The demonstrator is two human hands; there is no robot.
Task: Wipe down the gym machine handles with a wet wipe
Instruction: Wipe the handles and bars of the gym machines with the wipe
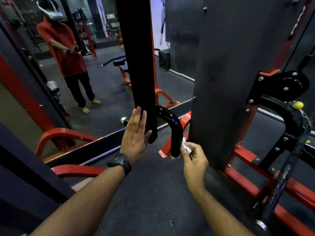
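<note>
A glossy black curved handle (172,123) arcs out from a black upright post (136,65) and ends pointing down at the middle of the view. My right hand (194,160) pinches a small white wet wipe (185,145) and holds it against the lower right side of the handle, near its end cap. My left hand (136,133), with a black watch on the wrist, lies flat with straight fingers against the lower part of the black post, thumb under its edge.
A tall dark weight-stack cover (230,82) stands right of the handle, with red frame rails (255,184) along the floor. A black pulley bracket (286,86) and cable bar sit at far right. A mirror (76,65) at left reflects a person in red. Red base tubes (64,133) curve at lower left.
</note>
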